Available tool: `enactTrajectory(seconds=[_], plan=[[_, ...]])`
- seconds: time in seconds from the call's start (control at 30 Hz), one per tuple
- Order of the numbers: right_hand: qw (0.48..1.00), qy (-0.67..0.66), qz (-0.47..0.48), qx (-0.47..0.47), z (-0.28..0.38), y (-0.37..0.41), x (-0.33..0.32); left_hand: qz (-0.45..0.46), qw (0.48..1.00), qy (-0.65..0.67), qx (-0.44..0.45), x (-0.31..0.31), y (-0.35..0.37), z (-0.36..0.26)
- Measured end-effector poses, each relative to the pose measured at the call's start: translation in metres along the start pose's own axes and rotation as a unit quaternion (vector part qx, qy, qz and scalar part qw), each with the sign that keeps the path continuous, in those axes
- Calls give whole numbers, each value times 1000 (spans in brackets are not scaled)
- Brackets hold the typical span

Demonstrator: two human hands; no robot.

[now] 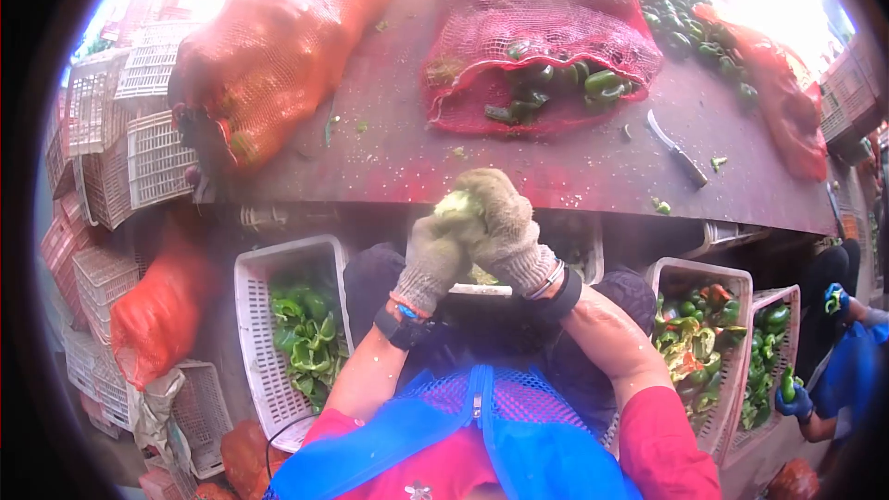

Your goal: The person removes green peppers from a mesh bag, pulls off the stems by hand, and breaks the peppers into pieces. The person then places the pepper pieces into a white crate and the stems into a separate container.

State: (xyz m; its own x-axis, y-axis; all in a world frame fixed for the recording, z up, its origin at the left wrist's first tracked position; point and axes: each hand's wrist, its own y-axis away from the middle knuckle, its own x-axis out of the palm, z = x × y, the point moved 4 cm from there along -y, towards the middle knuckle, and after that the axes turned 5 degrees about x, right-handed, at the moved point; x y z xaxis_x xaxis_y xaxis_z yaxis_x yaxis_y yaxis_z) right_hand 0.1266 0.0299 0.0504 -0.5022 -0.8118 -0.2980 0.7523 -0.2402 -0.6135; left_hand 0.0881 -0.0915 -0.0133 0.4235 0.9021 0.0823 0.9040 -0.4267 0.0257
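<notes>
Pale green piece (453, 206) is clasped between the gloved left hand (433, 257) and gloved right hand (507, 227), at the table (375, 159)'s near edge; a knife (680, 154) lies toward the near right corner, a red mesh bag (546, 0) farther back.

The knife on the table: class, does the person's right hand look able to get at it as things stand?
Probably yes: nothing covers the knife, and its handle faces the table's near edge. The right hand is up against the left hand, though, and would likely have to come away first.
</notes>
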Motion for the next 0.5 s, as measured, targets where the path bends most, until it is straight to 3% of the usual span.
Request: enactTrajectory(seconds=[0.07, 0.13, 0.2, 0.23, 0.27, 0.33, 0.43, 0.47, 0.5], plan=[[997, 7, 47, 57, -4, 5, 2, -17, 993, -86, -85, -7, 19, -55], [993, 58, 64, 76, -11, 6, -7, -56, 984, -166, -14, -64, 32, -61], [945, 169, 223, 168, -25, 11, -14, -122, 950, -285, -38, -130, 55, -90], [906, 223, 305, 189, -24, 11, -19, -103, 910, -393, -80, -159, 65, -102], [856, 273, 385, 210, -27, 16, -22, -100, 834, -543, 10, -203, 74, -84], [880, 269, 342, 191, -29, 15, -25, -85, 693, -716, -16, -194, 80, -106], [911, 249, 274, 182, -33, 2, -30, -31, 805, -584, 99, -156, 23, -102], [911, 261, 269, 176, -33, -1, -30, 0, 835, -544, 83, -122, -6, -104], [910, 273, 262, 171, -33, -4, -29, 38, 824, -545, 153, -84, -36, -101]])
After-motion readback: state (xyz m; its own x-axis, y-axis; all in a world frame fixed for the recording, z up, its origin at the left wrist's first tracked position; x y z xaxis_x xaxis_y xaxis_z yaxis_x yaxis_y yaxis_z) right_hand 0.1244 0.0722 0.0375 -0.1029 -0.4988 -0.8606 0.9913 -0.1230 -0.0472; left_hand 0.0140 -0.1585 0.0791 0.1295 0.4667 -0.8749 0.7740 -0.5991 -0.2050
